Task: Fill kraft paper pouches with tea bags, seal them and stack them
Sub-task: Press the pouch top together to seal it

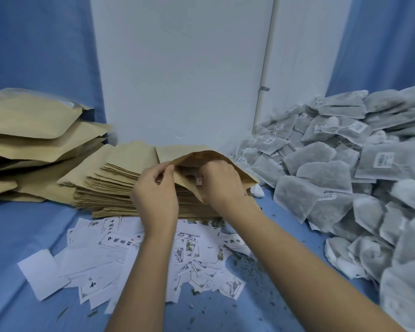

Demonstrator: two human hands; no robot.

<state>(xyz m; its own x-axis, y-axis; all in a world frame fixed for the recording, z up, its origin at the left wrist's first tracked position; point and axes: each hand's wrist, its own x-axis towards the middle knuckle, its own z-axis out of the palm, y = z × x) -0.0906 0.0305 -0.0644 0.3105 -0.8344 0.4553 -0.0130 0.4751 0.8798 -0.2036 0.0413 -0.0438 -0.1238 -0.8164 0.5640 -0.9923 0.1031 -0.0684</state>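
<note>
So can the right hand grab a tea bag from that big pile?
Probably yes. The tea bag pile lies just beside the right hand with nothing between, though its fingers are tucked inside the pouch.

Small hand-packing workroom, tea goods. Evidence: bulk heap of tea bags (333, 168), right of frame; stack of flat kraft pouches (106, 185), centre; pile of bulkier kraft pouches (34, 130), upper left; printed paper slips (120, 240) scattered, lower centre; loose leaf crumbs (242, 262) on blue work surface (22, 236). White wall (177, 68) behind; blue curtains (34, 44) either side.
</note>
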